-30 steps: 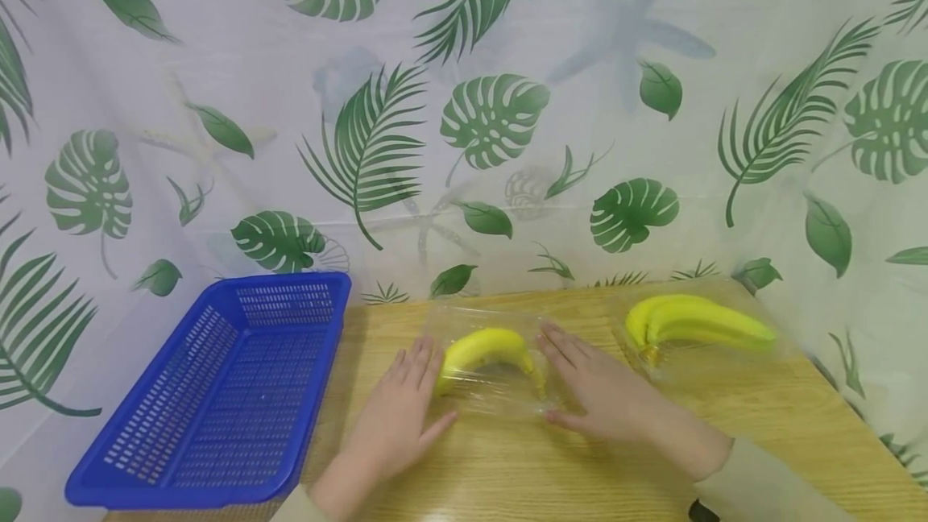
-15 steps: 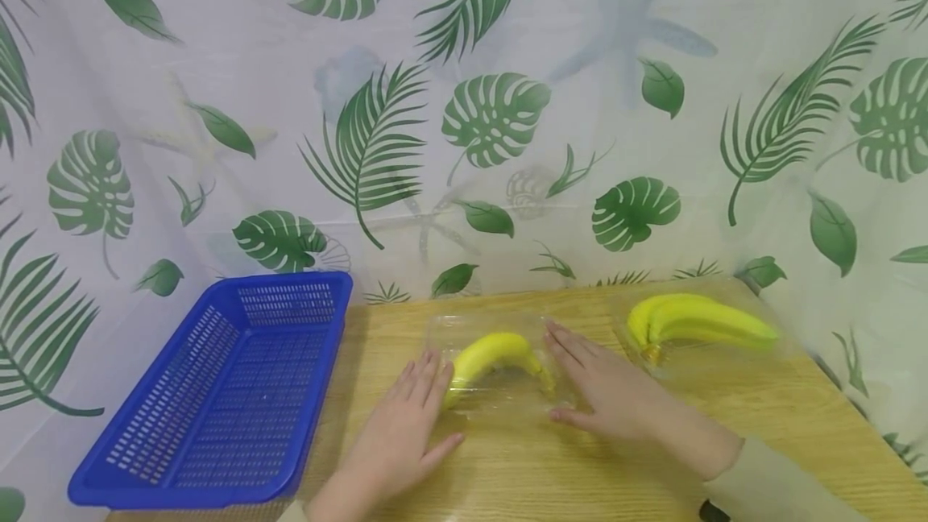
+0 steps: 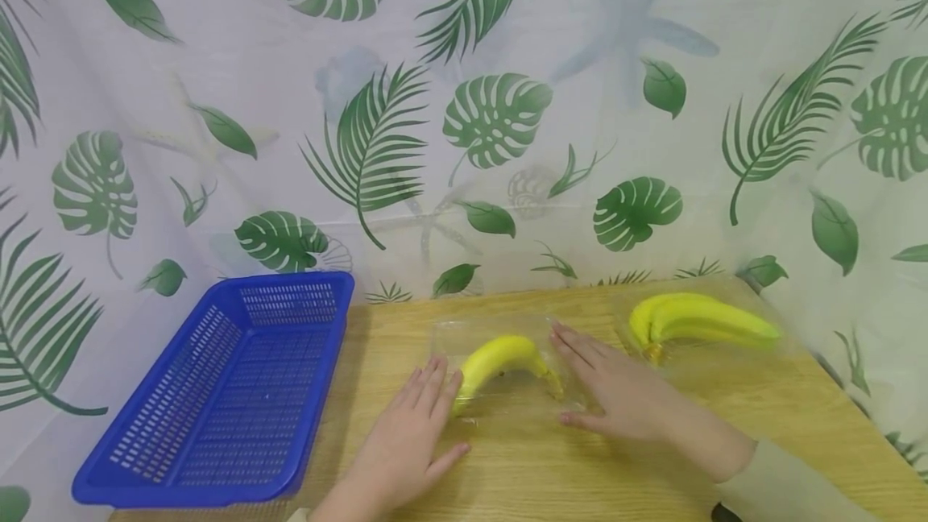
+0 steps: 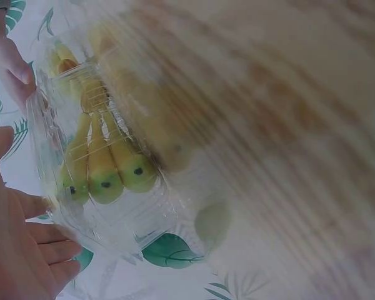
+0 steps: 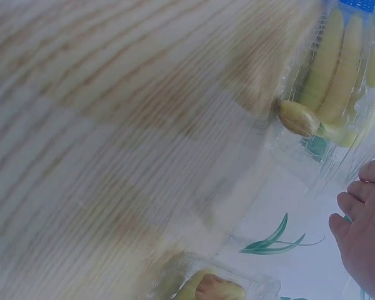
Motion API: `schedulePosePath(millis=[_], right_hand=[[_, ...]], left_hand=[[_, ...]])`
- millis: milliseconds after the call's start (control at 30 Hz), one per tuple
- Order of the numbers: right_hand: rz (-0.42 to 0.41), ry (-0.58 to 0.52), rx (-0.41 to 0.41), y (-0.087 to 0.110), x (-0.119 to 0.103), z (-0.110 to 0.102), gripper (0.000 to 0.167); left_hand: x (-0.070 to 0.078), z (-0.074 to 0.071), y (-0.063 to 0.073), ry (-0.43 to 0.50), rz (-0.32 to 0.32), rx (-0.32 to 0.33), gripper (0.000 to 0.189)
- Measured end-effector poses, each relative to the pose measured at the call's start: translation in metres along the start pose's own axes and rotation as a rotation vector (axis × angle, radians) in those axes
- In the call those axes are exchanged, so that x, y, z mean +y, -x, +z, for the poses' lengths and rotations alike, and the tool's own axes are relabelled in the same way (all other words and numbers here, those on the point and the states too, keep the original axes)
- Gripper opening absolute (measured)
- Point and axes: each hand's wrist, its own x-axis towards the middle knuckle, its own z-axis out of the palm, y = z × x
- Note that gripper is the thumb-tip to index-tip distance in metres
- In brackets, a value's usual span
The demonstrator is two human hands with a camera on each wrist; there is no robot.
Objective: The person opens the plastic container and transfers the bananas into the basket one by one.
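A bunch of bananas (image 3: 500,351) lies in a clear plastic box (image 3: 500,411) on the table, between my two hands. Fingers extended, my left hand (image 3: 406,433) touches the box's left side. My right hand (image 3: 616,393) lies along its right side, also with straight fingers. In the left wrist view the banana tips (image 4: 103,165) show through shiny, creased plastic, with left-hand fingers at the box's edge. The right wrist view shows the bananas (image 5: 331,69) lengthwise and my right hand (image 5: 369,219) beside the box.
A blue plastic basket (image 3: 246,401) with perforated walls stands to the left, nothing in it. At the back right lies a second bunch of bananas (image 3: 696,316) in clear packaging. A leaf-patterned cloth (image 3: 464,127) hangs behind the wooden table (image 3: 507,482).
Both hands and the banana box between them have shifted a little to the right and slightly nearer. The basket and the second bunch stay where they were.
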Motion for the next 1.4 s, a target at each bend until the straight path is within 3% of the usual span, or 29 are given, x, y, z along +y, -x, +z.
schedulePosePath(millis=[567, 1067, 1400], right_hand=[[0.038, -0.015, -0.032, 0.0052, -0.0010, -0.0023, 0.099], [0.000, 0.013, -0.008, 0.0047, 0.0001, -0.0056, 0.099], [0.027, -0.019, -0.032, 0.0034, 0.0011, -0.0057, 0.098]], left_hand=[[0.0027, 0.0010, 0.0003, 0.015, 0.009, 0.030, 0.081], [0.0026, -0.0014, -0.0006, 0.049, -0.011, 0.011, 0.075], [0.0037, -0.0053, -0.0005, 0.046, -0.005, 0.001, 0.073]])
